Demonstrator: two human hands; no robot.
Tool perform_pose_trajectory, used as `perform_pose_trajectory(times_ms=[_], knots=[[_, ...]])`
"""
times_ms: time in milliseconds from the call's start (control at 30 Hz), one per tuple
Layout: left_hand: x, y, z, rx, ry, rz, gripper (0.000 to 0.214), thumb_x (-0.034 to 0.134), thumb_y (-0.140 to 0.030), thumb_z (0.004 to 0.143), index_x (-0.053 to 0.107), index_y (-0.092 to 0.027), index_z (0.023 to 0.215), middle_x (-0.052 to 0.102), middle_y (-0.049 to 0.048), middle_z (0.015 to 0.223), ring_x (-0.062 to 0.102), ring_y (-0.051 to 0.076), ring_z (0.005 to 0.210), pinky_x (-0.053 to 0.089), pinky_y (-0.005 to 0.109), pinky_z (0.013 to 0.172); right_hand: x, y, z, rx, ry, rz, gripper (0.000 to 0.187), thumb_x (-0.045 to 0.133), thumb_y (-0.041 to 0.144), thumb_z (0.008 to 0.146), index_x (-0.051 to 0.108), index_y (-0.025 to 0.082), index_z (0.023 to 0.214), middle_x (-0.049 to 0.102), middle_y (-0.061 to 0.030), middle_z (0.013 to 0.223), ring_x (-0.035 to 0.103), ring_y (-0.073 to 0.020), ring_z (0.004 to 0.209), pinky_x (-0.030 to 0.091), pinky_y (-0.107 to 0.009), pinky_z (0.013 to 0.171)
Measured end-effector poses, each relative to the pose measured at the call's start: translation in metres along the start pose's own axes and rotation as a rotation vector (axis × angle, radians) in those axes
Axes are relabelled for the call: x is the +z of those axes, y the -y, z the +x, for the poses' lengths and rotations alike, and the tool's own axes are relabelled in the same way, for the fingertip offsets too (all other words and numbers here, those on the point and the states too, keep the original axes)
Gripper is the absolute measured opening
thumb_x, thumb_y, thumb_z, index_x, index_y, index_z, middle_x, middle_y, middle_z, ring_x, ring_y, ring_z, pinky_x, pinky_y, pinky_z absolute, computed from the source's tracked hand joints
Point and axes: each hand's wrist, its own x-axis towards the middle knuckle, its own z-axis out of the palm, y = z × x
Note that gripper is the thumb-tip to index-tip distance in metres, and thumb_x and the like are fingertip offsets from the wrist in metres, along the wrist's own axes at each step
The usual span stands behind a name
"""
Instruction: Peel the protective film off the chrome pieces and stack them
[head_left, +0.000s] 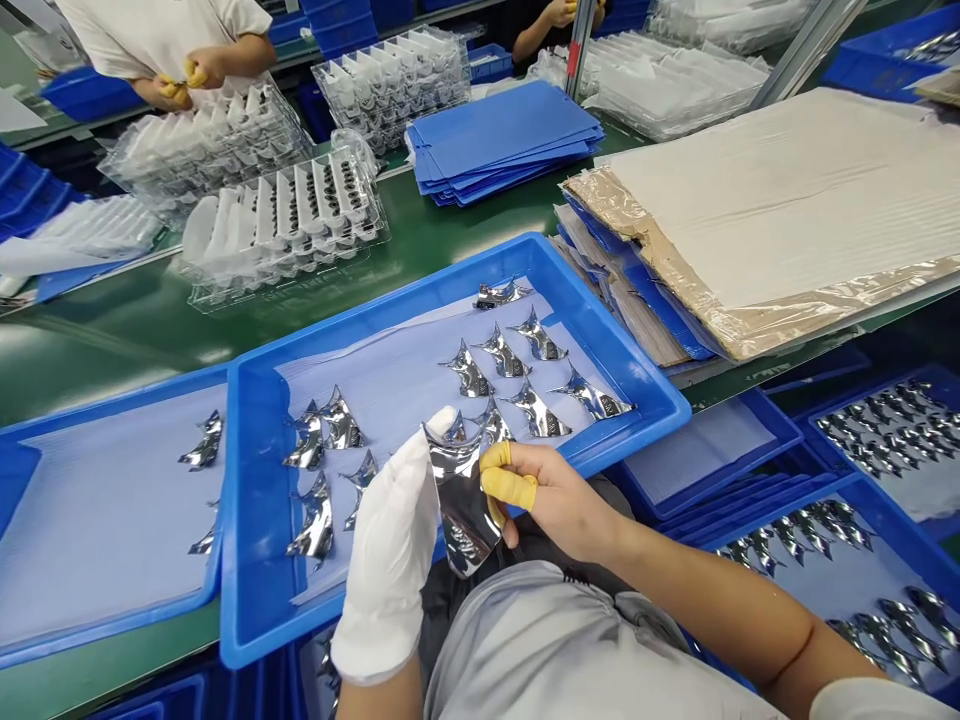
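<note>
A shiny chrome part [466,505] with pointed corners and pale lettering is held upright in front of my body, over the near edge of a blue tray [232,540]. My left hand [394,535], in a white glove, grips its left edge; some of those fingers are hidden behind the part. On the opposite edge, my right hand [559,500], with yellow finger cots, pinches the part between thumb and fingers. Several similar chrome pieces [534,410] lie on the tray's white liner, some to the right and others [311,520] to the left.
Another blue tray [105,628] adjoins on the left with chrome pieces. Blue sheets [502,130], clear packed trays [285,215] and a cardboard stack [787,210] stand behind. Lower right are more part-filled trays [810,560]. A co-worker's hands [191,80] are at upper left.
</note>
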Motion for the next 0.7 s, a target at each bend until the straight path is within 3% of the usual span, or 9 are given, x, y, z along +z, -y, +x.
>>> perform_pose_trajectory(times_ms=[167, 267, 400, 467, 567, 700], knots=[[-0.001, 0.005, -0.001, -0.012, 0.073, -0.009, 0.055, 0.076, -0.034, 0.081, 0.063, -0.029, 0.134, 0.058, 0.0027, 0.144, 0.053, 0.026, 0.133, 0.049, 0.028, 0.104, 0.0, -0.002, 0.004, 0.0, -0.038, 0.082, 0.03, 0.068, 0.039, 0.086, 0.054, 0.016, 0.075, 0.055, 0.0058, 0.058, 0.05, -0.0057, 0.045, 0.038, -0.02, 0.048], [0.004, 0.0, -0.002, -0.032, 0.069, 0.012, 0.059, 0.077, -0.035, 0.079, 0.061, -0.029, 0.136, 0.062, 0.0032, 0.139, 0.058, 0.025, 0.127, 0.049, 0.027, 0.101, 0.001, -0.003, 0.005, 0.003, -0.052, 0.117, 0.031, 0.069, 0.04, 0.085, 0.054, 0.016, 0.073, 0.055, 0.0057, 0.057, 0.049, -0.0053, 0.045, 0.037, -0.02, 0.047], [0.015, -0.004, 0.0, -0.031, -0.14, 0.036, 0.039, 0.076, -0.038, 0.08, 0.071, -0.023, 0.115, 0.071, 0.0033, 0.117, 0.064, 0.02, 0.112, 0.049, 0.027, 0.096, 0.003, -0.008, 0.005, 0.072, -0.055, 0.241, 0.037, 0.076, 0.043, 0.081, 0.054, 0.015, 0.07, 0.054, 0.0053, 0.056, 0.048, -0.0048, 0.045, 0.035, -0.019, 0.046], [0.02, -0.005, 0.003, -0.044, -0.195, 0.038, 0.026, 0.077, -0.038, 0.078, 0.071, -0.021, 0.097, 0.072, 0.0001, 0.096, 0.065, 0.015, 0.091, 0.051, 0.025, 0.084, 0.005, -0.012, 0.005, 0.127, -0.06, 0.324, 0.04, 0.079, 0.045, 0.078, 0.054, 0.015, 0.068, 0.054, 0.0048, 0.057, 0.049, -0.0052, 0.045, 0.036, -0.019, 0.046], [0.027, -0.009, 0.007, -0.088, -0.243, 0.092, 0.028, 0.08, -0.039, 0.075, 0.061, -0.019, 0.076, 0.054, -0.0074, 0.062, 0.047, 0.008, 0.056, 0.043, 0.02, 0.058, 0.01, -0.018, 0.006, 0.224, -0.047, 0.495, 0.042, 0.082, 0.045, 0.073, 0.054, 0.015, 0.066, 0.056, 0.0037, 0.057, 0.048, -0.0063, 0.043, 0.039, -0.021, 0.046], [0.032, -0.012, 0.009, -0.105, -0.292, 0.162, 0.041, 0.082, -0.046, 0.07, 0.051, -0.019, 0.069, 0.041, -0.0096, 0.054, 0.037, 0.007, 0.049, 0.038, 0.022, 0.052, 0.015, -0.021, 0.006, 0.293, -0.063, 0.667, 0.035, 0.085, 0.034, 0.069, 0.057, 0.013, 0.07, 0.06, 0.0009, 0.059, 0.048, -0.0062, 0.044, 0.038, -0.021, 0.047]])
